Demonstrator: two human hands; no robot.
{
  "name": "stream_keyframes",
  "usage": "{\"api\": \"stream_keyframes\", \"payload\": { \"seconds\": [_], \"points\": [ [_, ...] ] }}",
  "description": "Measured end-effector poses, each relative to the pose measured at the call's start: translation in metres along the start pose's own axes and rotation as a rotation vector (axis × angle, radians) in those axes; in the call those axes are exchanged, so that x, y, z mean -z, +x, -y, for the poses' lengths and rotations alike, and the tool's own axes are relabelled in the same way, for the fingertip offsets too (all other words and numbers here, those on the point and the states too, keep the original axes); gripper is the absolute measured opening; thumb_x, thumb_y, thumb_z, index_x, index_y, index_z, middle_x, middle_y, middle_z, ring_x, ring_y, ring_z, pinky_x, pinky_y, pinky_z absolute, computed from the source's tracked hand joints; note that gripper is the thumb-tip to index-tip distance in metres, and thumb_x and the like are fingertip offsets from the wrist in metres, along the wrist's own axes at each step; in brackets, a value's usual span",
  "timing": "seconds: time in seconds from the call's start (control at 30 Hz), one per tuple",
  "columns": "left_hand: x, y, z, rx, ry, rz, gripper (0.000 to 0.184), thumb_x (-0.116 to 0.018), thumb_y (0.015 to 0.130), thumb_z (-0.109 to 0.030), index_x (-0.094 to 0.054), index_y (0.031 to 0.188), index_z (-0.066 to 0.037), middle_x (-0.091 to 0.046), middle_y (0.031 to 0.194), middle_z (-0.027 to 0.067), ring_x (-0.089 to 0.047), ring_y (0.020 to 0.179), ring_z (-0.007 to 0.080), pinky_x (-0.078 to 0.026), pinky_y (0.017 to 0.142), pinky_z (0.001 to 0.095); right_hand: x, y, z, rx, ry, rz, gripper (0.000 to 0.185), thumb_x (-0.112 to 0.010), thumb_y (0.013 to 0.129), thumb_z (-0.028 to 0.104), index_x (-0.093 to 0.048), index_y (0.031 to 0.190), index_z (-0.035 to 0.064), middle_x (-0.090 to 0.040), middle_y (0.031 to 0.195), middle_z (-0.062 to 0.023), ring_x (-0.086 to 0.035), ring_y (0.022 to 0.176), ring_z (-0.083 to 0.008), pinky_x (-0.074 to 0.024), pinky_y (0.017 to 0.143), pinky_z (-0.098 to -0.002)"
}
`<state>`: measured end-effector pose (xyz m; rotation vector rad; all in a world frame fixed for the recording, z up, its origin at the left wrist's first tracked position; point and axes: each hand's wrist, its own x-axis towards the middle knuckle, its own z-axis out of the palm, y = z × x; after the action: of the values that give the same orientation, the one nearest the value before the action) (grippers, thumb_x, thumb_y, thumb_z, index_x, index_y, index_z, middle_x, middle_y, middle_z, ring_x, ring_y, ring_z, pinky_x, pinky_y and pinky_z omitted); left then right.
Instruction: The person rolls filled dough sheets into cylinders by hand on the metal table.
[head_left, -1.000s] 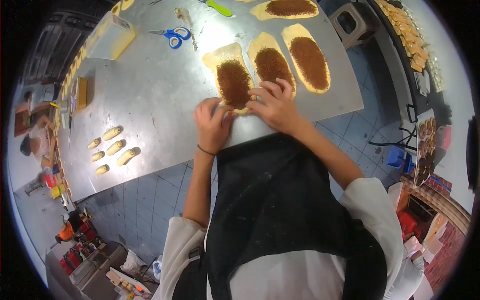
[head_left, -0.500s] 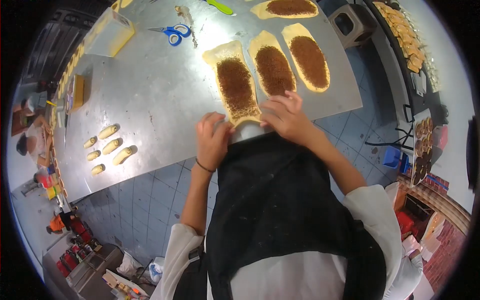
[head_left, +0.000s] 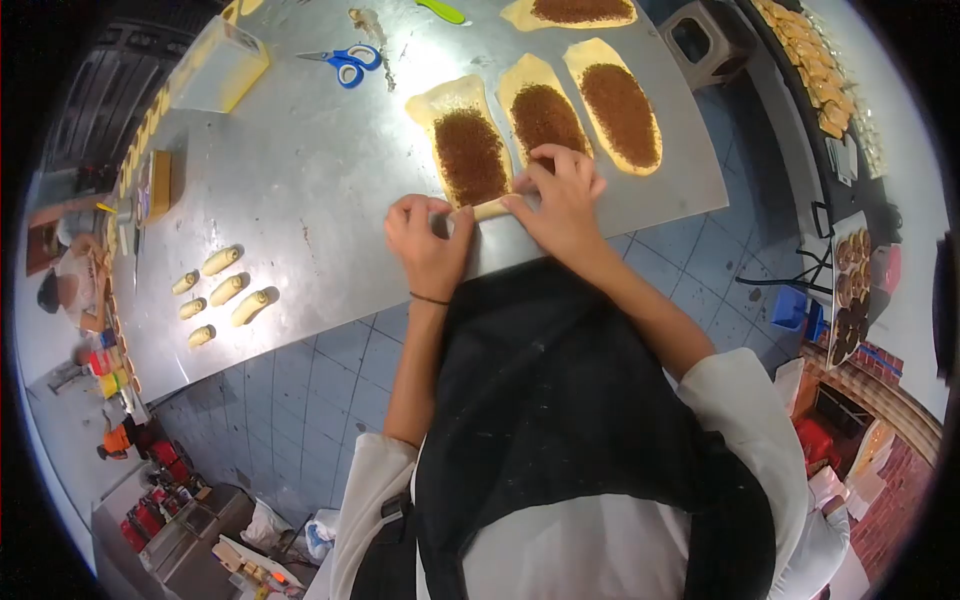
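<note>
Higher in the frame than half a second ago, the left hand (head_left: 430,245) and right hand (head_left: 565,205) are carrying the near edge of the dough sheet (head_left: 450,98) upward, curling it into a narrow roll (head_left: 491,210). Fingers of both hands are grasping this roll, one set at each end. Brown crumbs (head_left: 470,155) are covering the sheet's middle; it is lying on the metal counter (head_left: 300,180) at upper centre. Two crumb-topped sheets (head_left: 620,110) are lying to its right. Blue-handled scissors (head_left: 350,66) are resting upper left, six small rolls (head_left: 228,290) middle left. Any print on the small box (head_left: 155,187) at far left is appearing too small to read.
</note>
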<state>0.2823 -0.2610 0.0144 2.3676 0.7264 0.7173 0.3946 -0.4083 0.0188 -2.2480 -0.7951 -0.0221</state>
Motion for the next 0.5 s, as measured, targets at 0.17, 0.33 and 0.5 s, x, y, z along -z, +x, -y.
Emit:
{"api": "stream_keyframes", "payload": {
  "seconds": [0.17, 0.33, 0.5],
  "points": [
    [0.002, -0.002, 0.012, -0.109, -0.025, 0.022, 0.015, -0.08, 0.079, -0.019, -0.072, 0.088, -0.01, -0.061, 0.103, 0.0087, -0.052, 0.104, 0.0294, -0.04, 0.09, 0.0396, 0.003, 0.003, -0.011, 0.144, 0.028, 0.067, 0.015, -0.079, 0.076, 0.029, -0.075, 0.085, 0.0193, -0.058, 0.119, -0.0019, -0.043, 0.122, -0.0252, -0.025, 0.096, -0.0432],
    [0.014, -0.003, 0.021, -0.298, 0.041, 0.1, 0.02, -0.08, 0.08, -0.021, -0.074, 0.098, -0.015, -0.06, 0.11, 0.0087, -0.05, 0.107, 0.0281, -0.038, 0.093, 0.0404, 0.018, 0.006, -0.03, 0.383, 0.026, 0.124, 0.018, -0.078, 0.078, 0.029, -0.077, 0.095, 0.021, -0.058, 0.12, -0.0025, -0.045, 0.121, -0.0259, -0.025, 0.098, -0.0434],
    [0.021, 0.004, 0.022, -0.334, 0.03, 0.198, 0.017, -0.079, 0.08, -0.02, -0.074, 0.096, -0.015, -0.058, 0.116, 0.0075, -0.049, 0.112, 0.0284, -0.036, 0.095, 0.0429, 0.017, 0.015, -0.036, 0.473, 0.043, 0.146, 0.016, -0.077, 0.08, 0.028, -0.077, 0.094, 0.0201, -0.057, 0.121, -0.0034, -0.045, 0.121, -0.0266, -0.024, 0.1, -0.0446]
  ]
}}
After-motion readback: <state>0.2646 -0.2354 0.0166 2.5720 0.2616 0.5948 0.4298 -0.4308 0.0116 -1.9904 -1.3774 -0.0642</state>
